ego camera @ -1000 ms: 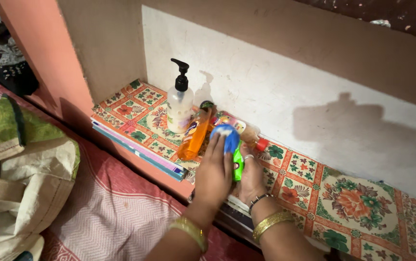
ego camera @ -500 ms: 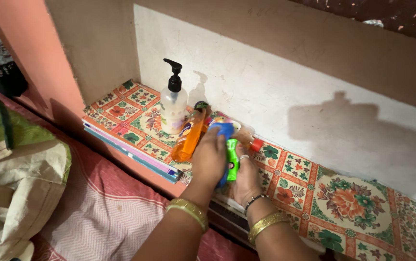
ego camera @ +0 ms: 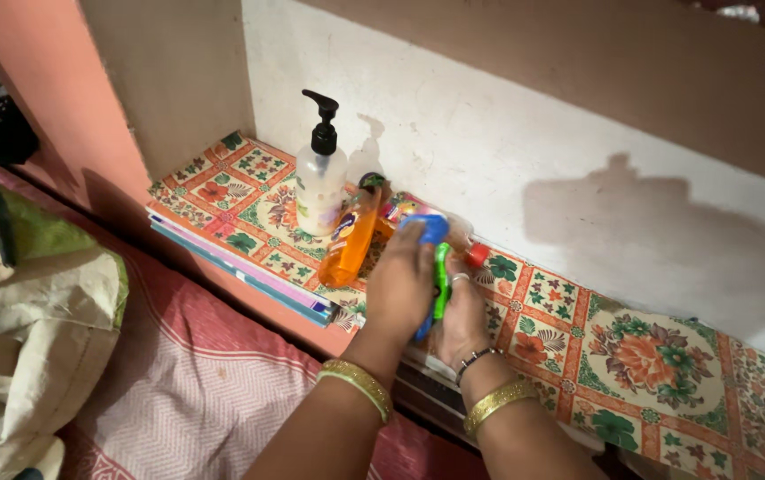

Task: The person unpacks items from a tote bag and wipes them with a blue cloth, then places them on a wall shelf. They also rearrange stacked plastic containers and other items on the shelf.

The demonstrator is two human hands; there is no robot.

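Left hand [ego camera: 403, 284] lies over a blue cloth [ego camera: 433, 233], fingers together, pressing it onto a green bottle [ego camera: 441, 283]. Right hand [ego camera: 461, 316] grips that bottle from the other side, fingers curled around it. Bottle stands on the floral shelf liner [ego camera: 631, 356], beside a leaning orange bottle [ego camera: 350, 238] and a pump dispenser [ego camera: 321, 173].

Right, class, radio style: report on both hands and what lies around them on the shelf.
Left hand over blue cloth, pressing down. Right hand gripping green bottle. Orange bottle lying close left, pump bottle upright behind it, red-capped bottle beyond.
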